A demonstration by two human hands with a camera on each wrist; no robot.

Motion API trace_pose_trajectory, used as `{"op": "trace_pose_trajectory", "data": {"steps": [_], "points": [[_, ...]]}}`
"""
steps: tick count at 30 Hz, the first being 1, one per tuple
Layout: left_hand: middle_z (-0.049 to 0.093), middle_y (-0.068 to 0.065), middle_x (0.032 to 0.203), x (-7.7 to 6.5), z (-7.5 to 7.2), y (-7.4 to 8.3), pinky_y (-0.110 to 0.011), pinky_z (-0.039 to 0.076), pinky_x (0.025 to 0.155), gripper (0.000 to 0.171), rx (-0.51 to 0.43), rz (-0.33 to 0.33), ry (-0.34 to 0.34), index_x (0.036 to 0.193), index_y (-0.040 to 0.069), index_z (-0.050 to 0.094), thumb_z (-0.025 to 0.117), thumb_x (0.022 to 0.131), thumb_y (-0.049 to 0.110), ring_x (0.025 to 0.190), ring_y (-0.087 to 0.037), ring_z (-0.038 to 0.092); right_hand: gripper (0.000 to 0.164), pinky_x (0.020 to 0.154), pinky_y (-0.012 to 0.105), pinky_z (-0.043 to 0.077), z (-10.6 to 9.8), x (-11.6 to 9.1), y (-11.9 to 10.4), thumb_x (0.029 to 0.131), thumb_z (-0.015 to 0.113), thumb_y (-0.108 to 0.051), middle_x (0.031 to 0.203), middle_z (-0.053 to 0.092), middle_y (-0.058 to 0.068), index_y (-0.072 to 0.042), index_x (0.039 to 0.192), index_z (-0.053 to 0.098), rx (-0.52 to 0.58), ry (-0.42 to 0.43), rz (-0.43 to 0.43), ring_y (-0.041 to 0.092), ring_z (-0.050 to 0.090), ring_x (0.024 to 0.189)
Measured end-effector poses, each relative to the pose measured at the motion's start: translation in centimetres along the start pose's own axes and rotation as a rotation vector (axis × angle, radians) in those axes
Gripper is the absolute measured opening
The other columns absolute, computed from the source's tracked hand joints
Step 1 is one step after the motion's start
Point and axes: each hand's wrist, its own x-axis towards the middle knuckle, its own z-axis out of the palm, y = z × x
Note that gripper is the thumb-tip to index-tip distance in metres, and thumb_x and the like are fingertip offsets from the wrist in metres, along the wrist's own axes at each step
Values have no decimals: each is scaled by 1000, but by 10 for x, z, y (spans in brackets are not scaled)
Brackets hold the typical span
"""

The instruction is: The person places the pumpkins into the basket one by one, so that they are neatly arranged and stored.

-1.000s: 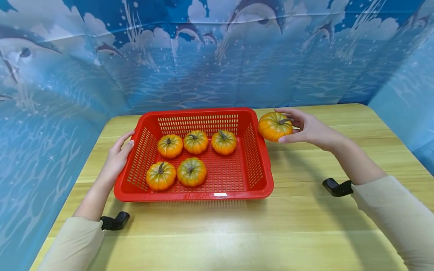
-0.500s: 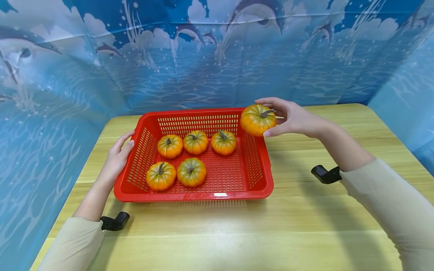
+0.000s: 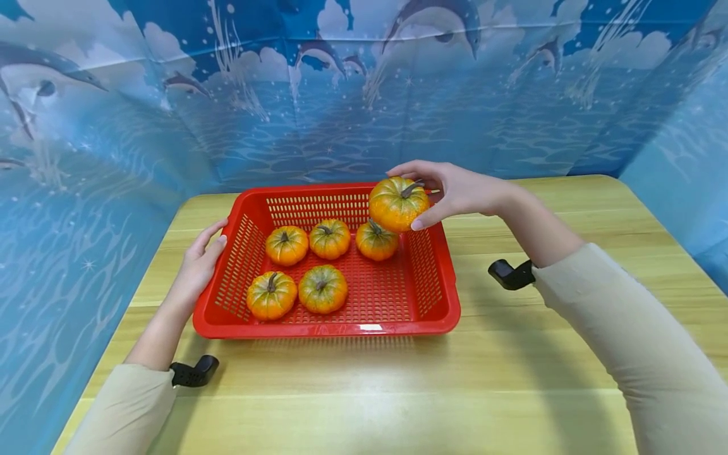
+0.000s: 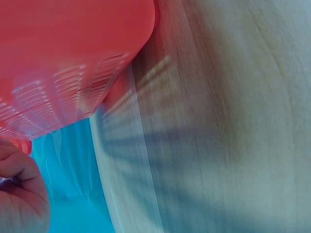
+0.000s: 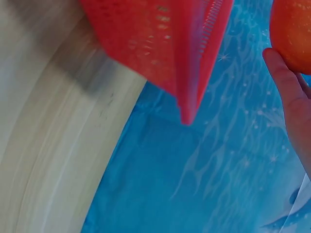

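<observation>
My right hand holds a small orange-and-green pumpkin by its right side, thumb in front and fingers behind, above the back right part of a red plastic basket. In the right wrist view the thumb presses the underside of that pumpkin. Several more pumpkins lie in the basket; one of them is partly hidden below the held one, and another sits in the front row. My left hand grips the basket's left rim; in the left wrist view its curled fingers show beside the basket wall.
The basket stands on a light wooden table. Behind the table hangs a blue cloth printed with dolphins and waves. A black wrist camera is on the left forearm, another on the right.
My right hand has carried the pumpkin leftward, from outside the basket's right rim to above its inside. My left hand and the basket have stayed in place.
</observation>
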Motion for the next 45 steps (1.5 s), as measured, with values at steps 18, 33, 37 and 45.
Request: {"op": "trace_pose_trajectory", "data": {"steps": [18, 33, 37, 45], "points": [[47, -8, 116, 1, 2, 0, -23, 54, 68, 58, -21, 1, 1, 149, 21, 23, 42, 98, 40, 83, -6, 62, 77, 97, 37, 43, 28, 10, -1, 77, 77, -17, 137, 38, 2, -15, 141, 34, -23, -151, -8, 19, 42, 121], [46, -13, 118, 3, -2, -2, -22, 54, 67, 56, 41, -14, 27, 150, 19, 20, 38, 100, 37, 80, -4, 61, 78, 99, 41, 40, 55, 6, 27, 75, 79, -22, 140, 35, 3, -17, 140, 36, -46, -172, 34, 23, 37, 125], [46, -12, 117, 3, -2, -2, -22, 54, 67, 56, 23, -15, 22, 150, 19, 20, 39, 100, 36, 80, -5, 61, 78, 97, 38, 42, 58, 9, 26, 73, 80, -25, 139, 37, 1, -18, 139, 38, -89, -180, 45, 20, 38, 123], [47, -9, 114, 2, -1, 0, -22, 54, 66, 56, 4, -7, 24, 149, 19, 22, 40, 99, 36, 79, -5, 62, 79, 100, 41, 37, 65, 18, 26, 71, 80, -29, 138, 37, 1, -17, 137, 38, -220, -253, 69, 19, 33, 126]]}}
